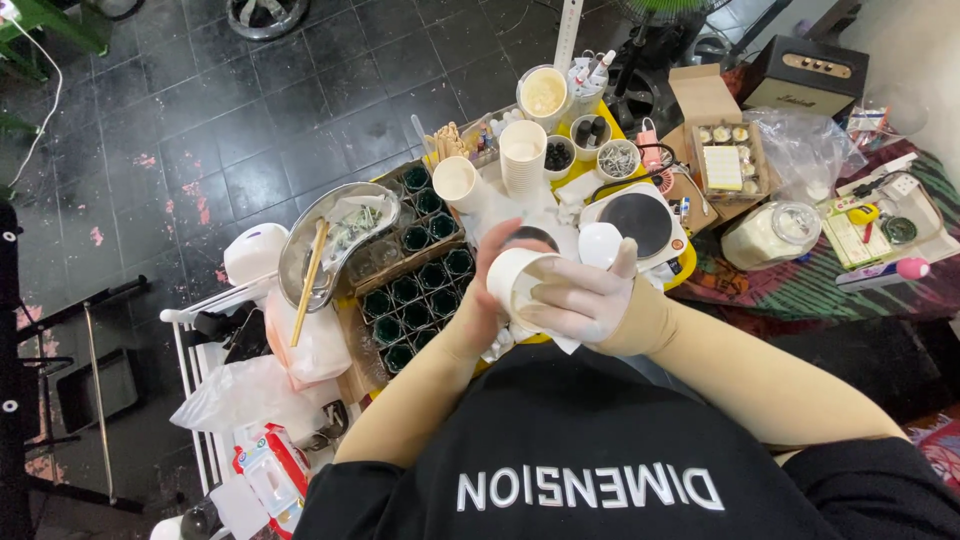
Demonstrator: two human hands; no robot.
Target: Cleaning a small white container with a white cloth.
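Note:
A white paper cup (512,277) lies on its side between both hands, just above my chest. My left hand (478,305) grips it from the left. Wearing a pale glove, my right hand (585,298) presses a white tissue (560,340) against the cup's mouth. Behind the hands a stack of paper cups (523,152), a single cup (457,183) and a small black scale (636,221) stand on the crowded table.
A cardboard tray of dark green glass jars (415,290) lies left of the hands. A metal bowl (300,250) with chopsticks rests further left. Small cups of beads and clips (588,150), an open box (722,150) and a glass jar (770,235) stand at the right.

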